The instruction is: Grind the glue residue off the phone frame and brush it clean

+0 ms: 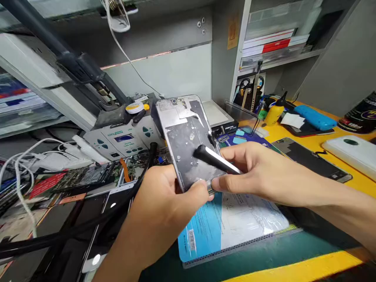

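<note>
An opened smartphone [183, 150], its inner face up and scattered with small pale fragments, is tilted up in front of me. My left hand [170, 203] is closed on its lower left edge, thumb across the bottom corner. In my right hand [249, 170] is a brush [217, 159] with a white and black handle and dark bristles, its tip over the middle of the phone. The right fingertips also touch the phone's lower right corner. Under the phone lies a blue and white plastic-wrapped package [229, 227].
A soldering station [129, 139] stands behind on the left, with a black cable [117, 213] running forward. Phone panels and circuit boards [94, 178] crowd the left side. To the right are a dark phone panel [311, 158], a yellow bottle [274, 113] and a white case [352, 152].
</note>
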### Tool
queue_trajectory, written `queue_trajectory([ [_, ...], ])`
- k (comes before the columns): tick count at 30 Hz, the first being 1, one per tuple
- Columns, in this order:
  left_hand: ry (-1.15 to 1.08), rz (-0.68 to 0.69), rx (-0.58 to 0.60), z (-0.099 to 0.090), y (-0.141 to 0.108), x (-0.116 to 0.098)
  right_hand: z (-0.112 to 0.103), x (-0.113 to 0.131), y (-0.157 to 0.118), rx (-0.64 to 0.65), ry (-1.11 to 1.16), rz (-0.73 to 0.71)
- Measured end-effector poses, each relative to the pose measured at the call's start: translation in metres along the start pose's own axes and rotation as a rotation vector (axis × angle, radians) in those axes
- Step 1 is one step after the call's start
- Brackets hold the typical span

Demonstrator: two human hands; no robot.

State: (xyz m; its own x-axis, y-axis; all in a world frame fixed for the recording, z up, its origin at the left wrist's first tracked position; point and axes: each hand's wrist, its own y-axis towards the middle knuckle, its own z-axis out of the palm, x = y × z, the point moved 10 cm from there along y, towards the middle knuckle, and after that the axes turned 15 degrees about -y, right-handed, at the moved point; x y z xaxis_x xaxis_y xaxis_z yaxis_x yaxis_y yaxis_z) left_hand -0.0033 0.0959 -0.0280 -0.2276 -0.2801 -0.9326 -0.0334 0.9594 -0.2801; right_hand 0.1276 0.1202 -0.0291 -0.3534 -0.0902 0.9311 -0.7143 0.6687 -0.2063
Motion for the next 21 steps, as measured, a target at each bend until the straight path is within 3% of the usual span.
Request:
queue_trajectory([
  [11, -0.039, -0.012, 0.019, -0.002, -0.002, 0.005, -0.004, 0.004, -0.002, -0.033, 0.031, -0.003],
  [21, -0.246, 0.012, 0.112, 0.013, -0.009, -0.01, 0.004, 0.015, -0.003, 0.047, 0.127, -0.08],
])
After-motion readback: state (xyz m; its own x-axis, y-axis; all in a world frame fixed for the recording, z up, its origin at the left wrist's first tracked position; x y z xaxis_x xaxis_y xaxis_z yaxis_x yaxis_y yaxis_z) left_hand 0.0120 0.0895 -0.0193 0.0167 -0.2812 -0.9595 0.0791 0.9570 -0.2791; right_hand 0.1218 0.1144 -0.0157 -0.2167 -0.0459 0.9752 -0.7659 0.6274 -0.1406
